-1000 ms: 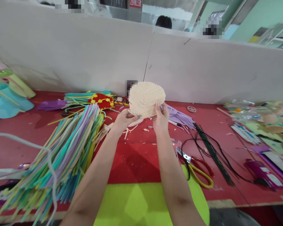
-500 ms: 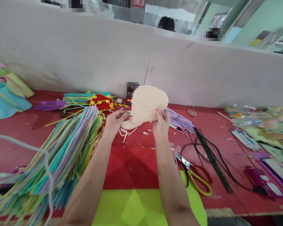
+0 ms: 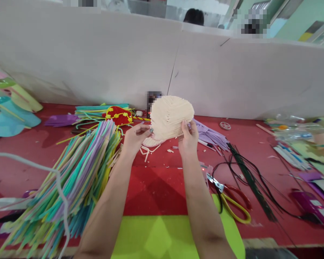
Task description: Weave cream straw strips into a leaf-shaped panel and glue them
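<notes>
A cream, rounded fan-shaped piece (image 3: 171, 117) of fuzzy stems laid in slanted rows is held up above the red table. My right hand (image 3: 188, 138) grips its lower right edge, thumb in front and fingers behind. At the lower left edge, my left hand (image 3: 137, 138) has thumb and fingertips pinched together against the piece. A small dark greenish spot shows at those fingertips; I cannot tell what it is. Just beneath, a pale pinkish oval piece (image 3: 152, 142) lies partly hidden on the table, with short cream offcuts (image 3: 147, 153) close by.
A big bundle of coloured chenille stems (image 3: 75, 172) lies on the left, near a red piece with yellow flowers (image 3: 118, 116). Purple stems (image 3: 210, 133) lie behind my right hand. Red-and-yellow-handled pliers (image 3: 233, 201), black cables (image 3: 255, 172) and a purple device (image 3: 313, 207) are on the right.
My left hand has moved in from slightly apart to the cream piece's lower left edge. My right hand keeps its grip. The whole view has shifted a little.
</notes>
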A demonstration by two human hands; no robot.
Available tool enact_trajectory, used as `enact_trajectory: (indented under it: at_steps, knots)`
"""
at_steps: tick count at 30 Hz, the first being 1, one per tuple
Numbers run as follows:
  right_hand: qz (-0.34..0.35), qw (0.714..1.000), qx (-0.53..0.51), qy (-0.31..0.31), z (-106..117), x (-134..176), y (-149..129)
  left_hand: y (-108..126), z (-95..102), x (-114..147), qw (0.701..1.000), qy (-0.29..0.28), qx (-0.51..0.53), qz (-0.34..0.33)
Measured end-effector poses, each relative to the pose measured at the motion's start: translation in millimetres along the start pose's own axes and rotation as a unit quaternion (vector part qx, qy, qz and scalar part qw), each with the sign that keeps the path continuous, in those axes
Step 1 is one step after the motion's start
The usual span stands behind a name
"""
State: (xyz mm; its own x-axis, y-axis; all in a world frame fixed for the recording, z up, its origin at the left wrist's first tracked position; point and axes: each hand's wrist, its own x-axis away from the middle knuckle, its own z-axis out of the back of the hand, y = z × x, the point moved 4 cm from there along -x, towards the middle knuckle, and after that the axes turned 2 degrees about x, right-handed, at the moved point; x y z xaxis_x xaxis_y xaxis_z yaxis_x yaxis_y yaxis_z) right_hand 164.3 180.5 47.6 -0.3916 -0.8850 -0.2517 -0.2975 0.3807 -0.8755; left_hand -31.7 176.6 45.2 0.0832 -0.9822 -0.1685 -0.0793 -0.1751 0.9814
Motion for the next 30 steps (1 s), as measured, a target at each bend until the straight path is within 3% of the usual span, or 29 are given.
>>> enact_trajectory:
  at_steps: [10, 17, 24, 30]
  knots:
    - [0.012, 1.0, -0.001, -0.018, -2, 2, -4, -3, 1.5, -1, 1.0, 0.0, 0.02, 0.007]
    - [0.009, 1.0, 0.002, -0.025, 2, 7, -6, -3, 4.0, 5, 0.999, -0.006, -0.035, -0.003]
    - [-0.063, 0.995, 0.048, -0.057, 26, 49, 8, -21, 24.1, 55, 0.982, -0.035, -0.187, -0.011]
    - [-0.135, 0.983, 0.107, -0.064, 56, 102, 30, -44, 38.6, 112, 0.968, -0.084, -0.236, 0.021]
